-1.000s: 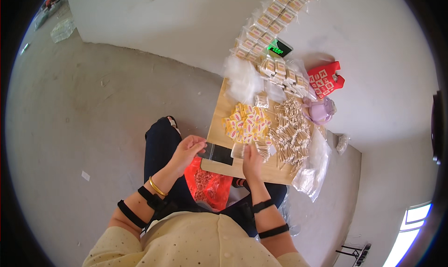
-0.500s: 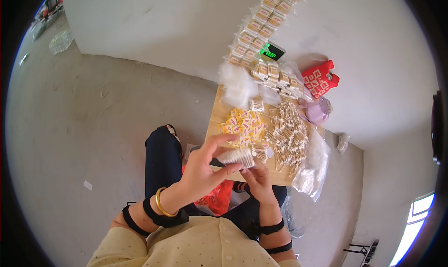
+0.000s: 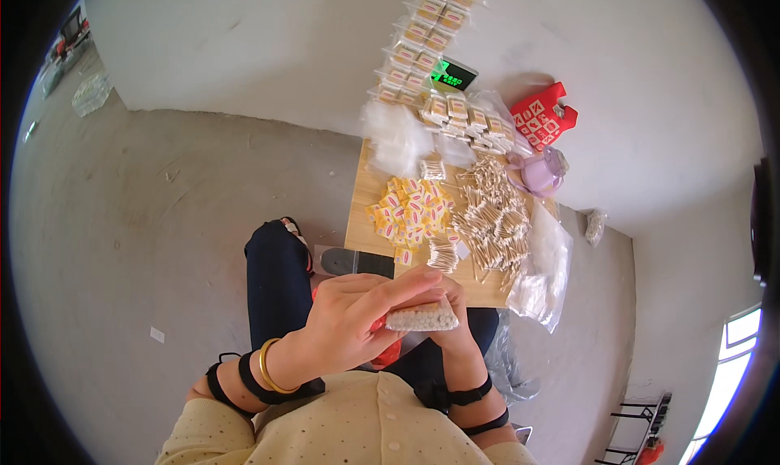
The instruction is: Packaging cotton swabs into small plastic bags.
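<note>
Between my two hands, above the table's near edge, is a packet of cotton swabs [image 3: 422, 318] with its white tips turned toward me. My left hand [image 3: 345, 312] lies over its top, fingers stretched across it and pressing. On the packet's right end my right hand [image 3: 457, 325] is closed, its fingers partly hidden behind the packet. Just beyond the hands lie a small bundle of swabs [image 3: 443, 255] and a heap of yellow-and-white cards [image 3: 412, 209]. A large pile of loose swabs [image 3: 492, 225] spreads to the right of the cards.
Filled swab packets [image 3: 465, 122] are stacked at the table's back, beside clear plastic bags [image 3: 396, 136]. A purple jug [image 3: 543, 171] and a red bag [image 3: 543, 116] stand at the back right. A clear bag [image 3: 543, 280] hangs over the table's right edge. More packets [image 3: 418, 33] run up the wall.
The packet has come down toward me and turned so that its swab tips face me. My left hand has moved from holding its side to lying over its top.
</note>
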Tool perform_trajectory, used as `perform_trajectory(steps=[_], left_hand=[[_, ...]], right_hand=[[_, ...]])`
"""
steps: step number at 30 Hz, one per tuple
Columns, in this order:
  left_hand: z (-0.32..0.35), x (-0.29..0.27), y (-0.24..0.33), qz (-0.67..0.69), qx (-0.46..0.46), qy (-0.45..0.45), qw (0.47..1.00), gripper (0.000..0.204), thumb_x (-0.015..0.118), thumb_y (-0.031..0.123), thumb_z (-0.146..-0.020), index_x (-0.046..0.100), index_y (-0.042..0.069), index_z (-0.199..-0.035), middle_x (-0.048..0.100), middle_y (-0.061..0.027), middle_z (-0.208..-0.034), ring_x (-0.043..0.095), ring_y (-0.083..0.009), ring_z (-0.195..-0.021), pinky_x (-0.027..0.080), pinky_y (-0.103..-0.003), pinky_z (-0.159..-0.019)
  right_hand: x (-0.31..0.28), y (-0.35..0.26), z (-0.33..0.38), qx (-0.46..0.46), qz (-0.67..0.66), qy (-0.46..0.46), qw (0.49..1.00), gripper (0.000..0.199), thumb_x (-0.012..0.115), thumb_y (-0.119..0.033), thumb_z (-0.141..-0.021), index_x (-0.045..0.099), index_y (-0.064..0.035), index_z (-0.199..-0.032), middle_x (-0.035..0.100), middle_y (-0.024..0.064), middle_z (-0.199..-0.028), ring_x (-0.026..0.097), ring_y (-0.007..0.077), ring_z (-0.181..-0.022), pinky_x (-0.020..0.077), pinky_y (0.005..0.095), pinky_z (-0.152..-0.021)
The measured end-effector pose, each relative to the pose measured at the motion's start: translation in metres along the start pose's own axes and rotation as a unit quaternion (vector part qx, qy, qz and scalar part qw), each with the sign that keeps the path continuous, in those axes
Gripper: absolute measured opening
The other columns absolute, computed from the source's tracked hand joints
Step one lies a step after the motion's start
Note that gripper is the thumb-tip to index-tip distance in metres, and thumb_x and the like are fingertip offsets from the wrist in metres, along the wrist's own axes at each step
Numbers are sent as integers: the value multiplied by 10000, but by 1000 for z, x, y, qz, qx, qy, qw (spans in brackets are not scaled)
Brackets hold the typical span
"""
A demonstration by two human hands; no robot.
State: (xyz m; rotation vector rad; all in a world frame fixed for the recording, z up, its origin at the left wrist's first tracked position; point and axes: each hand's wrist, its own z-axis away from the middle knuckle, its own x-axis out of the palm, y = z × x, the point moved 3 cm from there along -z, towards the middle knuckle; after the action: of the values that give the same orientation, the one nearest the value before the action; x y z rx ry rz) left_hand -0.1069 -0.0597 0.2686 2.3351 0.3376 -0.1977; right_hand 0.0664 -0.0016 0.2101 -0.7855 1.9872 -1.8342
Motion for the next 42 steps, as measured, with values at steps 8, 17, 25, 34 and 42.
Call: perform_trajectory(steps=[8, 17, 25, 34, 42], left_hand=[[0, 0, 3, 0, 10, 15, 1000, 756, 768, -58, -629, 613, 87, -1355, 751, -44, -1156, 739, -245, -833, 598, -337, -727], [-4, 2, 5, -16, 22, 15, 1000, 618, 781, -56, -664, 643, 42, -1258, 784, -57, -1049, 754, -224, -844, 583, -308, -706], [-4, 0, 0, -29, 5, -45, 999, 524, 823, 11, -724, 656, 38, -1220, 773, -86, -1059, 750, -228, -877, 583, -304, -751], [29, -1, -88, -23, -349, 20, 937, 334, 774, 115, -899, 600, 8, -1163, 684, -97, -1065, 690, -173, -897, 550, -296, -774], [53, 30, -84, 31, -346, -170, 922, 252, 715, 215, -965, 623, -19, -987, 698, -148, -847, 708, -242, -749, 552, -327, -709]], right_hand=[[3, -3, -4, -50, 0, -14, 999, 245, 818, -65, -818, 711, -9, -1031, 690, 64, -1036, 634, 149, -939, 496, 301, -817], [2, -4, -6, -42, 3, -21, 999, 263, 824, -66, -813, 716, -2, -1045, 693, 70, -1030, 645, 154, -933, 504, 303, -815], [1, -3, -6, -42, -13, -9, 999, 238, 800, -56, -844, 711, 2, -1056, 703, 65, -1011, 659, 145, -923, 514, 296, -818], [-14, 4, -3, 112, 161, -13, 980, 91, 558, -58, -1025, 619, 6, -1006, 653, 69, -837, 650, 138, -821, 515, 287, -745], [-7, 38, 2, 5, 266, -26, 964, 105, 671, -51, -921, 590, 9, -948, 586, 149, -787, 588, 266, -742, 452, 371, -671]])
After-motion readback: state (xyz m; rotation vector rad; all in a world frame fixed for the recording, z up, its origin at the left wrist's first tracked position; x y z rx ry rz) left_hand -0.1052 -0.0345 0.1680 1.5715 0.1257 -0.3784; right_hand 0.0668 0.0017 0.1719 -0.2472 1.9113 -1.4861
